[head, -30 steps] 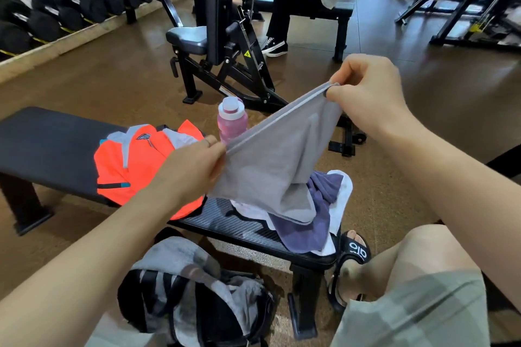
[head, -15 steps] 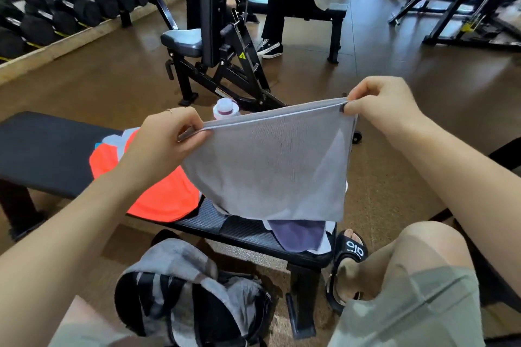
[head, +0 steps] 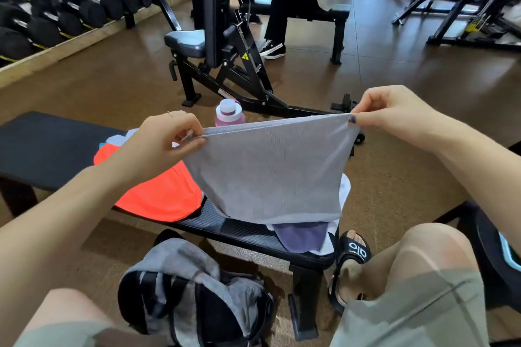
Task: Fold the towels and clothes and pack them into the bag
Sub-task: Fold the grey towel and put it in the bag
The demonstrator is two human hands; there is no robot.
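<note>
Grey towel [head: 270, 169] doubled, pinched at top corners by left hand [head: 166, 139] and right hand [head: 394, 115]; orange garment [head: 158, 194] unfolded on bench [head: 42, 146]; bag [head: 194, 298] apparently unpacked.

The grey towel [head: 270, 175] is now held stretched flat and nearly level between the left hand [head: 166, 141] and right hand [head: 394, 115]; a second ago it was slanted, right corner raised high, left corner low. The top edge is pulled taut, two layers seen pinched together at the left fingers [head: 194, 139]. The right hand is lowered and moved outward, the left hand raised. More of the orange garment [head: 158, 194] is covered by the left forearm; the pink bottle [head: 228, 115] is now mostly hidden behind the towel's top edge.
</note>
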